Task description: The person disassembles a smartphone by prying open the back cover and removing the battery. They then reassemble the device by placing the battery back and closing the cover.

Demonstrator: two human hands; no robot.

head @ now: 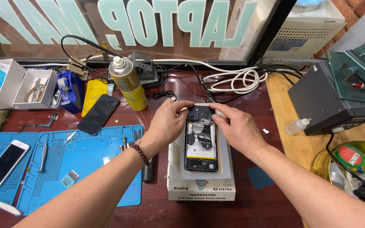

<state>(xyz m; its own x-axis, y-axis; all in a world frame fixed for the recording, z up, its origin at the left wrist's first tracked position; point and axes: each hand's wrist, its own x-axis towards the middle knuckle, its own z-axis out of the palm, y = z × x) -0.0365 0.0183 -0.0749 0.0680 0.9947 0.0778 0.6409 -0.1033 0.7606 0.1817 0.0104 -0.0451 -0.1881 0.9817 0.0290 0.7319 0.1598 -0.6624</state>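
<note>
Repair bench (216,88) of dark red wood under a shop window. Opened phone (201,140), back cover off, lies flat on the white heating plate (201,185) near the bench's front edge, likely so it stays steady. Left hand (168,122) and right hand (237,128) both pinch its top end from either side. Fingertips hide the camera corner. Spray can (128,83) stands behind; blue mat (85,169) at left.
</note>
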